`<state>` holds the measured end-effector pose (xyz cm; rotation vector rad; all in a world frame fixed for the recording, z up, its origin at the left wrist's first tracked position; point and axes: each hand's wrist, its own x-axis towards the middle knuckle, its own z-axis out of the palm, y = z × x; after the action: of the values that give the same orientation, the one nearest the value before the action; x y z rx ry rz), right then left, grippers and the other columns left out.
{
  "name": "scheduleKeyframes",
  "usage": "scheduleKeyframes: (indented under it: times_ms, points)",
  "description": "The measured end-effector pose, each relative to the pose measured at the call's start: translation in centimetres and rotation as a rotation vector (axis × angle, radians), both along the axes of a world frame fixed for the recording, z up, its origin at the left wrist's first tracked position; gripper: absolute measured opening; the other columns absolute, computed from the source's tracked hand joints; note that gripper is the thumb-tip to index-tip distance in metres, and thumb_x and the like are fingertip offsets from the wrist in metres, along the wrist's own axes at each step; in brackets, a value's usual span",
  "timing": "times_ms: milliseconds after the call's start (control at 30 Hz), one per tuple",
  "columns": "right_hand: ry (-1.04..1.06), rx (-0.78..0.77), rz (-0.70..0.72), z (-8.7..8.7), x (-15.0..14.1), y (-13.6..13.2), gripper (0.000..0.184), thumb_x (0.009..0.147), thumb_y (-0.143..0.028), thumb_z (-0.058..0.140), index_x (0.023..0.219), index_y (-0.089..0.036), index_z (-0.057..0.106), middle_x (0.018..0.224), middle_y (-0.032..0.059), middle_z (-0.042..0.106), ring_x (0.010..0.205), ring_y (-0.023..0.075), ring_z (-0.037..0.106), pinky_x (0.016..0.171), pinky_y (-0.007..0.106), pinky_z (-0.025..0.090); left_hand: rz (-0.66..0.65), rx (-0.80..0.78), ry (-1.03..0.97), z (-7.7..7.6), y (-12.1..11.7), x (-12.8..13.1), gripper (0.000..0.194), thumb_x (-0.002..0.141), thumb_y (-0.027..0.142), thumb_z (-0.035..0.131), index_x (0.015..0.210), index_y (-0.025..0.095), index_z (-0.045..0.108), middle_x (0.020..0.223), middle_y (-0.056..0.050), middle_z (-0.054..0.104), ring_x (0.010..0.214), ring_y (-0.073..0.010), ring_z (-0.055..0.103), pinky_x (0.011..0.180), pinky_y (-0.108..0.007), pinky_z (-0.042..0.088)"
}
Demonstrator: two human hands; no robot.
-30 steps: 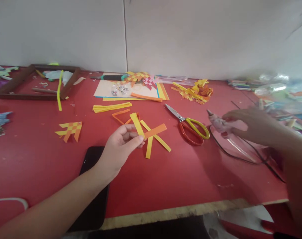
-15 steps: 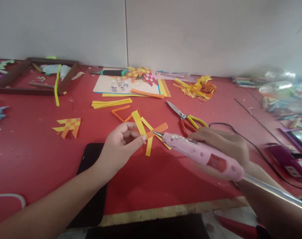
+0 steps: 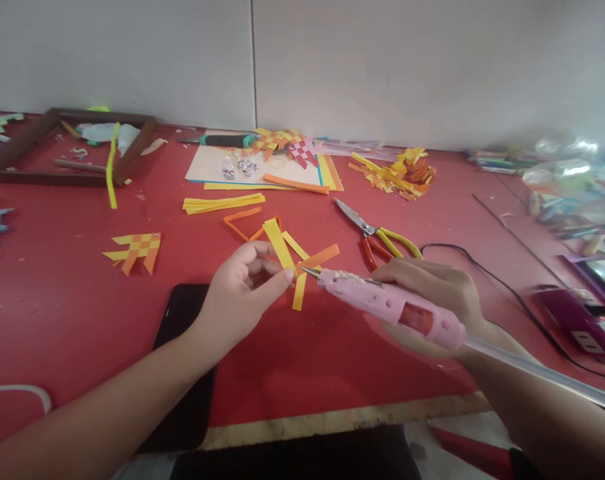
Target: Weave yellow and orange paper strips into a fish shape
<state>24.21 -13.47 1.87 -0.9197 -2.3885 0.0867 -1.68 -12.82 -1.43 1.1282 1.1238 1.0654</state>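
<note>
Between thumb and fingers, my left hand (image 3: 247, 283) pinches crossed yellow and orange paper strips (image 3: 278, 245). My right hand (image 3: 432, 293) is wrapped round a pink hot glue gun (image 3: 382, 303), with a clear glue stick (image 3: 537, 370) sticking out of its back end. The gun's metal nozzle is at the orange strip, close by my left thumb; I cannot tell whether it touches. Beyond the strips lies a folded orange strip (image 3: 242, 220). Scissors (image 3: 367, 230) with red and yellow handles lie just past my right hand. To the left rests a woven yellow and orange paper fish (image 3: 137, 250).
A black phone (image 3: 182, 400) lies under my left forearm. Yellow strips (image 3: 225, 204), stacked paper sheets (image 3: 207, 167) and a scrap pile (image 3: 407, 175) lie farther back. A wooden frame (image 3: 47, 179) stands far left. At right are a cable (image 3: 502, 290) and a purple socket block (image 3: 577, 320).
The glue gun in my right hand has shifted slightly left, bringing its nozzle nearer my left thumb. My left hand keeps its pinch on the strips.
</note>
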Motion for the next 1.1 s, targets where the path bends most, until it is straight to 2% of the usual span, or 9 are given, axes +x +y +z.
scheduleKeyframes:
  times_ms: [533,1100]
  points:
    - [-0.063,-0.009,-0.029,0.33,-0.19,-0.27,0.01,0.081,-0.024,0.055,0.09,-0.022,0.051,0.065,-0.0017,0.058,0.052,0.0113,0.047,0.05,0.023,0.039,-0.023,0.081,0.074,0.22,-0.36,0.13,0.018,0.082,0.023,0.068,0.092,0.02,0.054,0.068,0.005,0.058,0.063,-0.0091,0.055,0.06,-0.02,0.046]
    - [-0.118,-0.048,-0.036,0.47,0.45,-0.16,0.011,0.082,-0.032,0.055,0.087,-0.023,0.052,0.063,-0.0028,0.056,0.05,0.0115,0.045,0.049,0.025,0.036,-0.018,0.153,0.127,-0.23,-0.54,0.07,0.017,0.085,0.025,0.068,0.093,0.023,0.053,0.072,0.005,0.059,0.068,-0.0095,0.059,0.063,-0.019,0.047]
